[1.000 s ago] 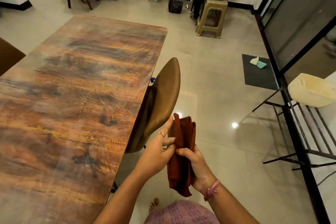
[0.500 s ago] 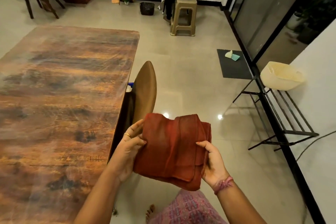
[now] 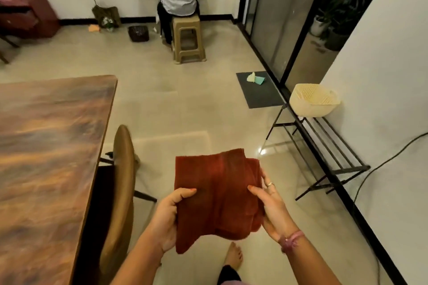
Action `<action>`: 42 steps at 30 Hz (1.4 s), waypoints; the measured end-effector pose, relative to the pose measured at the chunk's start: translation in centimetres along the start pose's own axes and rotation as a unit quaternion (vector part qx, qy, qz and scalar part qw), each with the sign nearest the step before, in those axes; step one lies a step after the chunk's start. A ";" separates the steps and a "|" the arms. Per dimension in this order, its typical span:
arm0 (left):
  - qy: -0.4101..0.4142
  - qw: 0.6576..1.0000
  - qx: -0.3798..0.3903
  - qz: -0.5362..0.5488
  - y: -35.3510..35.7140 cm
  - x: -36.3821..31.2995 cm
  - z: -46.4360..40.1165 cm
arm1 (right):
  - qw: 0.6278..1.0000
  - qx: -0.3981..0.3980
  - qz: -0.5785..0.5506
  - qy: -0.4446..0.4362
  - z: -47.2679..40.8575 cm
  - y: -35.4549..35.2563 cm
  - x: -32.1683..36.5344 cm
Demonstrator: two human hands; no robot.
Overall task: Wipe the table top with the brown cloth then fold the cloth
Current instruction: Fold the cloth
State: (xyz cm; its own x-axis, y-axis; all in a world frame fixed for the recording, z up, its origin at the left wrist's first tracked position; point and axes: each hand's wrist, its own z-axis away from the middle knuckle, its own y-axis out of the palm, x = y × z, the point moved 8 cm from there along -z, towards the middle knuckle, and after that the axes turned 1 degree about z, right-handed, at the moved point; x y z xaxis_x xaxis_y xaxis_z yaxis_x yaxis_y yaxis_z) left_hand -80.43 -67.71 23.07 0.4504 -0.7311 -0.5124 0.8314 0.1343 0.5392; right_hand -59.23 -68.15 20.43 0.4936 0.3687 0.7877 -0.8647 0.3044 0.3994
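The brown cloth (image 3: 215, 194) is a rust-brown folded bundle held in the air over the floor, to the right of the table. My left hand (image 3: 168, 220) grips its lower left edge, thumb on top. My right hand (image 3: 272, 206) holds its right side, thumb pressed on the upper face and fingers behind. The wooden table top (image 3: 46, 157) fills the left of the view, apart from the cloth and both hands.
A brown chair (image 3: 120, 192) stands tucked against the table's right edge. A black metal rack (image 3: 328, 152) with a cream basket (image 3: 312, 99) lines the right wall. A person sits on a plastic stool (image 3: 187, 39) at the back. My bare foot (image 3: 234, 257) is below the cloth.
The view has swung right, so the table sits further left. The cloth went from a narrow upright bundle to a flatter, wider fold held between both hands.
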 end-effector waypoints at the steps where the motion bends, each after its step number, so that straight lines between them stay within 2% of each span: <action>1: -0.003 1.000 0.004 -0.009 1.3 -0.6 -1.0 | 0.999 0.005 0.014 -0.029 -1.1 -0.5 1.3; 4: -0.004 0.999 0.011 -0.047 4.7 -2.2 -3.9 | 0.994 0.013 0.069 -0.086 -3.9 -2.0 4.5; 7: -0.017 0.996 0.017 -0.086 7.5 -3.1 -6.9 | 0.987 0.029 0.118 -0.102 -6.5 -4.2 7.1; 11: -0.028 0.988 0.036 -0.148 11.0 -3.7 -10.2 | 0.989 0.030 0.123 -0.074 -9.1 -7.3 9.9; 15: 0.030 0.977 0.111 -0.179 15.3 -4.7 -12.9 | 0.993 0.014 0.108 -0.051 -10.8 -9.6 11.2; 18: 0.049 0.961 0.177 -0.205 18.3 -5.4 -15.1 | 0.996 -0.025 0.071 -0.050 -12.0 -11.5 12.0; 23: 0.037 0.937 0.201 -0.283 22.0 -6.1 -19.1 | 0.991 -0.097 0.053 -0.075 -14.0 -14.4 14.0; 28: 0.074 0.917 0.198 -0.339 26.0 -7.9 -23.9 | 0.977 -0.172 0.042 -0.116 -17.2 -18.0 16.5; 34: 0.102 0.907 0.176 -0.368 30.3 -11.8 -30.7 | 0.972 -0.190 0.051 -0.126 -21.7 -20.0 20.1; 38: 0.132 0.865 0.184 -0.447 33.3 -14.9 -35.7 | 0.971 -0.201 0.063 -0.114 -25.6 -21.4 22.7; 42: 0.164 0.825 0.189 -0.507 36.6 -16.9 -40.4 | 0.961 -0.225 0.074 -0.139 -28.9 -23.0 25.8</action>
State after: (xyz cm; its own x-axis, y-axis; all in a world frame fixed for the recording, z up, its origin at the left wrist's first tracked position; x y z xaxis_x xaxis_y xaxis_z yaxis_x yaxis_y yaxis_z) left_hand -44.48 -23.45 24.46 -0.2985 -0.1123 -0.9478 0.7024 -0.6982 -0.1385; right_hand -23.88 -40.26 18.04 0.2698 0.2079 0.9402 -0.7650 0.6393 0.0782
